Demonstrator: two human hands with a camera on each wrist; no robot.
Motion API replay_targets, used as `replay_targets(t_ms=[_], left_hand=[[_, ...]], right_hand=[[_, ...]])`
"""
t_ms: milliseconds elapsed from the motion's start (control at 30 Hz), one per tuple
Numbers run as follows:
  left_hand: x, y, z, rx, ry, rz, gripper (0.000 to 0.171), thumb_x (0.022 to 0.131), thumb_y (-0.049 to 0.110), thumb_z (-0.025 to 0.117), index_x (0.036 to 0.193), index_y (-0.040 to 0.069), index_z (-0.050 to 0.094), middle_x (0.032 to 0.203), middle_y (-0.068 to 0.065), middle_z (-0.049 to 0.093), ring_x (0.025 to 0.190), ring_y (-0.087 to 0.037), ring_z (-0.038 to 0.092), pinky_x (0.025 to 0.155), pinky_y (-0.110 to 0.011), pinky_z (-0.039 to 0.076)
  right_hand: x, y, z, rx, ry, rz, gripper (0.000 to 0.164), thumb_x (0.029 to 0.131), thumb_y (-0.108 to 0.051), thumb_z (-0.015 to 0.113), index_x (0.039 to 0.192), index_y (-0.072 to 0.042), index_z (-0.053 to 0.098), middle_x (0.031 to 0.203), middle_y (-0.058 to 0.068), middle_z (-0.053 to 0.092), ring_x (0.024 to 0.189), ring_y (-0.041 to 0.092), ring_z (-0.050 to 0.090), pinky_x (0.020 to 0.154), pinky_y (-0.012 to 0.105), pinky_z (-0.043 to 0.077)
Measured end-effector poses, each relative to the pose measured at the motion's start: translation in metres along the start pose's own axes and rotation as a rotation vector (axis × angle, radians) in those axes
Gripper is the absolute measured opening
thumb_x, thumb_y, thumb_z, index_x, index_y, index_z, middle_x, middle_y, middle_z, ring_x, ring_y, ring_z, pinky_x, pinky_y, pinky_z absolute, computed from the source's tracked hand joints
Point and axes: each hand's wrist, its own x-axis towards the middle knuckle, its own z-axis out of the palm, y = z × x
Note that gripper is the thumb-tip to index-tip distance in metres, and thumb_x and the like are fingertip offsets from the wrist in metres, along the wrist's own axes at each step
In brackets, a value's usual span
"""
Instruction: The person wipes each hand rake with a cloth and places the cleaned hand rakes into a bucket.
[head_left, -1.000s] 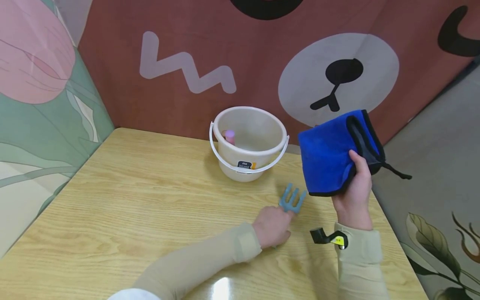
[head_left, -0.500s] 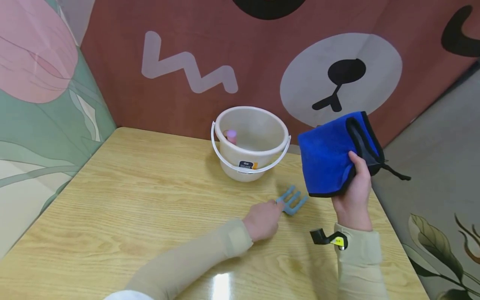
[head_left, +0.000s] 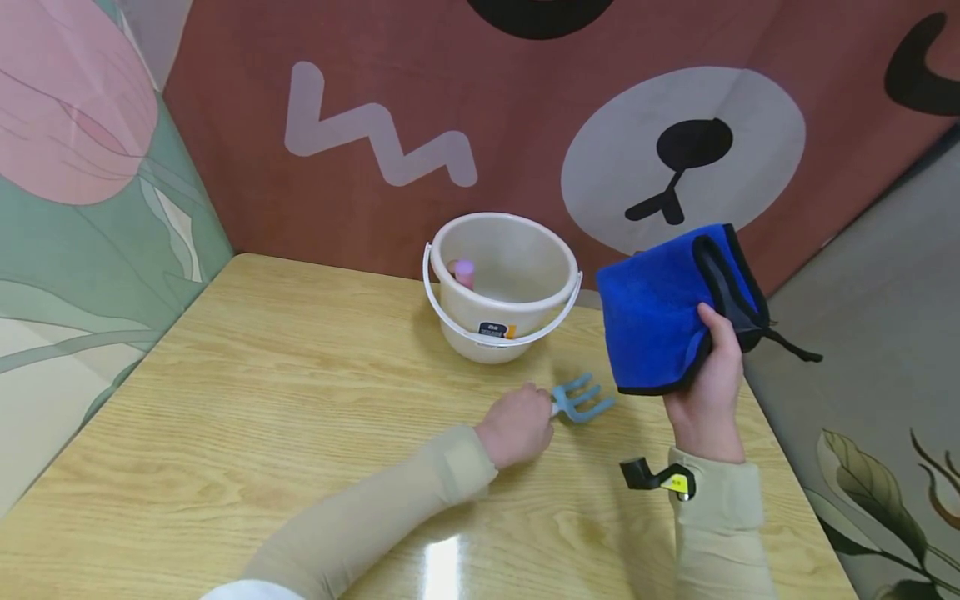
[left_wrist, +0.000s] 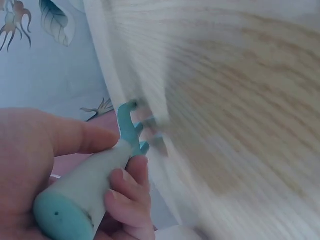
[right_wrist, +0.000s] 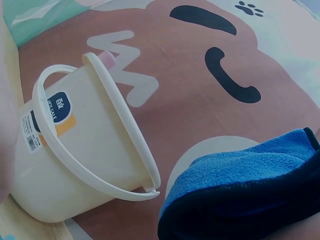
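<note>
My left hand (head_left: 517, 425) grips a small toy garden fork (head_left: 581, 398) by its handle, just above the table. In the left wrist view the pale grey handle (left_wrist: 92, 182) has a teal end cap, and the teal tines point toward the table. On the right, my right hand (head_left: 712, 383) holds up a blue cloth (head_left: 656, 317) with black edging, folded over, its thumb on the near face. A black cord hangs out of the cloth's right side. The fingers behind the cloth are hidden. Close up, the fluffy cloth (right_wrist: 240, 165) fills the lower right of the right wrist view.
A cream bucket (head_left: 487, 325) stands at the back of the wooden table (head_left: 262, 400), its white handle hanging down in front. Inside the bucket, at the left, sits a pink and purple rounded thing (head_left: 464, 273). A printed curtain with a bear face hangs right behind the table.
My left hand has moved left and slightly away from me with the fork, whose tines have turned from pointing away to pointing right. The right hand and cloth have stayed almost still.
</note>
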Motion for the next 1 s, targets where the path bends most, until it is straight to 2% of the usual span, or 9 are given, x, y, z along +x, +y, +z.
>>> replay_targets(t_ms=[167,300,500,733,833,1000], left_hand=[[-0.002,0.0,-0.014,-0.032,0.05,0.004,0.008,0.09,0.013,0.064,0.089,0.006,0.062,0.073,-0.005,0.061,0.061,-0.019,0.062,0.051,-0.034,0.053],[-0.005,-0.002,-0.031,-0.044,0.099,0.032,0.009,0.09,0.014,0.064,0.086,0.007,0.06,0.067,-0.003,0.057,0.057,-0.021,0.061,0.048,-0.035,0.052],[-0.01,-0.004,-0.061,-0.081,0.096,0.063,0.009,0.09,0.013,0.062,0.084,0.009,0.058,0.065,0.0,0.052,0.054,-0.016,0.053,0.046,-0.031,0.046],[-0.021,-0.004,-0.098,-0.128,0.162,0.093,0.005,0.091,0.011,0.06,0.091,0.007,0.064,0.067,0.0,0.053,0.057,-0.016,0.051,0.051,-0.029,0.044],[-0.025,-0.005,-0.108,-0.139,0.187,0.102,0.007,0.091,0.011,0.059,0.093,0.008,0.064,0.066,0.001,0.053,0.056,-0.015,0.051,0.051,-0.029,0.044],[-0.031,-0.007,-0.12,-0.143,0.237,0.122,0.005,0.091,0.011,0.058,0.086,0.01,0.06,0.063,0.003,0.049,0.053,-0.015,0.049,0.05,-0.029,0.043]], right_hand=[[-0.001,-0.001,0.0,0.001,0.004,0.005,0.064,0.099,-0.046,0.054,0.154,-0.038,0.023,0.16,-0.007,0.031,0.143,0.023,0.03,0.109,0.047,0.027],[-0.001,-0.003,0.0,0.006,-0.002,0.002,0.063,0.099,-0.045,0.054,0.154,-0.037,0.024,0.16,-0.007,0.032,0.143,0.022,0.031,0.109,0.046,0.029],[0.0,-0.006,0.0,0.03,-0.006,-0.039,0.062,0.099,-0.042,0.054,0.153,-0.036,0.025,0.159,-0.006,0.033,0.143,0.022,0.031,0.108,0.046,0.028],[0.0,-0.017,-0.005,0.028,0.01,-0.066,0.062,0.099,-0.045,0.051,0.153,-0.041,0.021,0.16,-0.009,0.03,0.145,0.024,0.028,0.114,0.052,0.021],[0.0,-0.023,-0.008,0.032,0.003,-0.085,0.06,0.1,-0.045,0.049,0.153,-0.042,0.021,0.16,-0.009,0.029,0.145,0.024,0.028,0.114,0.052,0.022],[0.002,-0.031,-0.012,0.056,0.003,-0.103,0.056,0.1,-0.043,0.049,0.15,-0.041,0.022,0.158,-0.01,0.031,0.143,0.021,0.03,0.111,0.046,0.029]])
